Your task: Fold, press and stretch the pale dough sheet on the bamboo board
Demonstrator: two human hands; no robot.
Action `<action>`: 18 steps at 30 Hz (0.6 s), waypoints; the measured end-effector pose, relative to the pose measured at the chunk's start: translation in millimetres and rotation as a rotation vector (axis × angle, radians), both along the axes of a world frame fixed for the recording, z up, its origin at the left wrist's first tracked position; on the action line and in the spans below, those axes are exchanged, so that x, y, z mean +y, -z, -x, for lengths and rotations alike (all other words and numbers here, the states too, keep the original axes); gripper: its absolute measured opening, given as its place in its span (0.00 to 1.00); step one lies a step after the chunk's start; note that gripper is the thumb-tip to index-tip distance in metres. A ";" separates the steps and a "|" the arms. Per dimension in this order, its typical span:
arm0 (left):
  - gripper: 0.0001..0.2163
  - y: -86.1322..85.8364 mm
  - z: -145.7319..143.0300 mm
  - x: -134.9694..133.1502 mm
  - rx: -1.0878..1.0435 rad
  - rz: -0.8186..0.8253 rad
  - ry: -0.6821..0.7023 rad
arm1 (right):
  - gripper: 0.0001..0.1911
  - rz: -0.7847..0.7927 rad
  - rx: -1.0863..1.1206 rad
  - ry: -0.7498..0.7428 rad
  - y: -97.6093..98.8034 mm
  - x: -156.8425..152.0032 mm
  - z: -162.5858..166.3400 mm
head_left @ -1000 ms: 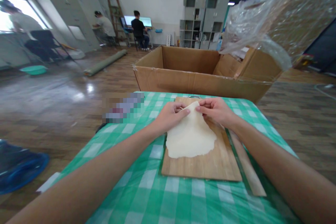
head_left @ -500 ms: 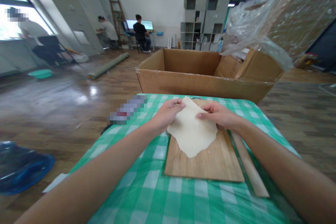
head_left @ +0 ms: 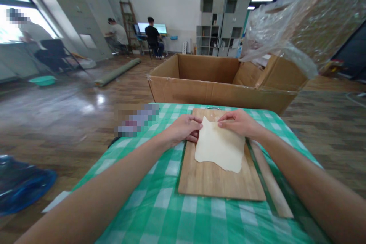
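A thin pale sheet of dough (head_left: 219,146) lies on a wooden cutting board (head_left: 217,179) on the green checked tablecloth (head_left: 160,202). My left hand (head_left: 184,129) pinches the sheet's far left corner at the board's left edge, fingers curled. My right hand (head_left: 238,122) pinches the sheet's far right edge, fingers pressed together. The sheet hangs down from both hands toward me and rests flat on the board.
An open cardboard box (head_left: 223,80) stands just beyond the table's far edge. A wooden rolling pin (head_left: 270,185) lies right of the board. Crumpled clear plastic (head_left: 300,23) hangs at upper right. A blue bag (head_left: 20,183) sits on the floor at left. People sit at a far desk (head_left: 151,38).
The dough sheet was lifted and turned between both hands, then laid back down further right on the board. Both hands stay on its far edge.
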State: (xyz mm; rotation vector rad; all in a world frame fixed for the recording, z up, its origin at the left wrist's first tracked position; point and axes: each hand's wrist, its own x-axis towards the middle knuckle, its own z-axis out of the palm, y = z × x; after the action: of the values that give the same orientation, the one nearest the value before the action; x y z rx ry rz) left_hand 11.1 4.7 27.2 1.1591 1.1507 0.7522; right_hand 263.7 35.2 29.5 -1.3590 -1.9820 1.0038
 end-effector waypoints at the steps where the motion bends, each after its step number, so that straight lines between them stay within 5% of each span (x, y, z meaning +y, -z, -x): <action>1: 0.08 1.5 -1.1 0.2 0.022 -0.028 -0.017 | 0.14 -0.044 -0.010 -0.006 -0.4 0.2 1.5; 6: 0.06 3.5 -5.0 -0.5 0.059 -0.164 -0.055 | 0.15 -0.057 -0.065 -0.029 -4.5 -4.9 2.5; 11: 0.06 5.3 -9.0 -4.1 0.113 -0.351 -0.077 | 0.20 0.251 -0.090 -0.158 -6.9 -8.9 -4.1; 15: 0.08 9.0 -13.5 -4.1 0.050 -0.475 -0.011 | 0.26 0.026 0.068 -0.102 -8.5 -7.9 1.8; 18: 0.11 10.2 -16.3 -3.5 -0.044 -0.535 0.043 | 0.32 -0.074 0.185 -0.259 -8.0 -9.6 12.4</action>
State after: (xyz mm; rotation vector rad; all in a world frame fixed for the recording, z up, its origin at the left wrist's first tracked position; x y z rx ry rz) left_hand 27.4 1.1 16.9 1.5935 0.9062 1.0848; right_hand 251.3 25.6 37.6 -0.9496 -2.0652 1.1156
